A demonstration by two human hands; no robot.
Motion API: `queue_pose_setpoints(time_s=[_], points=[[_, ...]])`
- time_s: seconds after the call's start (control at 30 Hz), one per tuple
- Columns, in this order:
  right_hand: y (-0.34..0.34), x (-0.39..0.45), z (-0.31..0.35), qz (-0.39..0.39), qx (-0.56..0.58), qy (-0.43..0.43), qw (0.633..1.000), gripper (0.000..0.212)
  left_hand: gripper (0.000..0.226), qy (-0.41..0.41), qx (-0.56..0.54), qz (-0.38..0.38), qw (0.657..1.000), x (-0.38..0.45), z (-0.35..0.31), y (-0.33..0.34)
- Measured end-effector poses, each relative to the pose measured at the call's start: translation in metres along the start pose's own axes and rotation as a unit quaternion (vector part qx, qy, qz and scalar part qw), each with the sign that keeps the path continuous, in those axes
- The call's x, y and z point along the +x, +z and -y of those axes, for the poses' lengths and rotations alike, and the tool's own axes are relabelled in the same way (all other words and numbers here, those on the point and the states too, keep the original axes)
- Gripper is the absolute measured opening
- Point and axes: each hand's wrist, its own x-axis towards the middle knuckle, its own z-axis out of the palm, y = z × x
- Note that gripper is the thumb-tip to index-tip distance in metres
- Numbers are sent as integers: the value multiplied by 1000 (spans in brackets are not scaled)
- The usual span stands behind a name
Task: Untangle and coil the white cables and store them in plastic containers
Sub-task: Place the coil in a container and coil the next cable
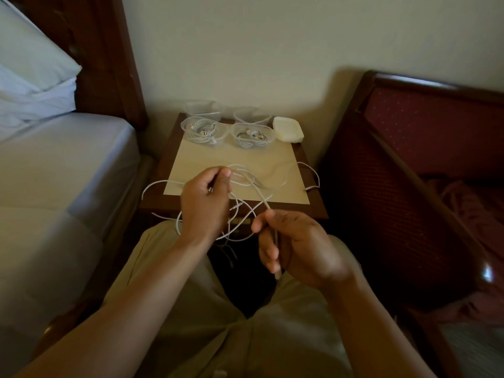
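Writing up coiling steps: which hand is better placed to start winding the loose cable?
Probably the right hand: it grips a straight cable end. The left hand pinches the tangle's loops.

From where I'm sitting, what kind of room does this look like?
Probably a bedroom, maybe a hotel room with two beds. A made bed with pillows stands on one side, a second headboard on the other, and a small nightstand sits between them against the wall.
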Motion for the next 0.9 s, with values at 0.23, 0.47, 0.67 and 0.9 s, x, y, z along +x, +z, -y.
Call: queue_pose_setpoints(time_s=[0.23, 0.47, 0.67, 0.9], points=[[1, 2, 16, -68, 40, -78, 994, 39, 25, -4, 112, 264, 958, -15, -8, -1], [1, 7, 10, -194, -18, -103, 976, 31, 20, 110, 243, 434, 861, -25, -18, -2], [-13, 13, 3, -301, -91, -133, 940, 33, 22, 58, 258, 512, 817, -27, -18, -4], [-14, 14, -15, -245, -481, 25, 841, 32, 34, 243, 315, 412, 819, -14, -11, -14]])
